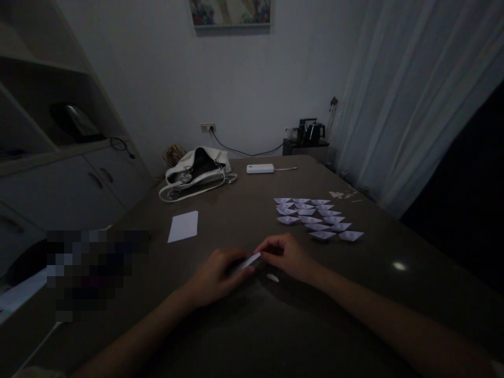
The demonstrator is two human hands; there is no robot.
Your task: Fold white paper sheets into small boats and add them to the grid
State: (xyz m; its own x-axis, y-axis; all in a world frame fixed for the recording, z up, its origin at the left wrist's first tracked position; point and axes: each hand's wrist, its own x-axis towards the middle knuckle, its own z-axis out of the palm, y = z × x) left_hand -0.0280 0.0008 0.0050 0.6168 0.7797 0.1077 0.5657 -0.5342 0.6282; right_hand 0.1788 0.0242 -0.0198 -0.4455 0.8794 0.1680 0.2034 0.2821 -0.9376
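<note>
A folded piece of white paper (251, 260) is held low over the table in front of me. My left hand (220, 275) grips it between thumb and fingers from the left. At its right end, my right hand (285, 255) pinches the tip with thumb and forefinger. A small white paper scrap (272, 277) lies on the table just below my right hand. Beyond that hand, to the right, several folded paper boats (310, 220) stand in rows. Left of my hands lies a stack of white paper sheets (183, 226).
A white handbag (197, 170) sits at the table's far left, and a white power bank (260, 168) with a short cable lies at the back. Torn paper bits (342, 195) are near the right edge. A kettle (315, 131) stands on a cabinet behind. The left front area is blurred out.
</note>
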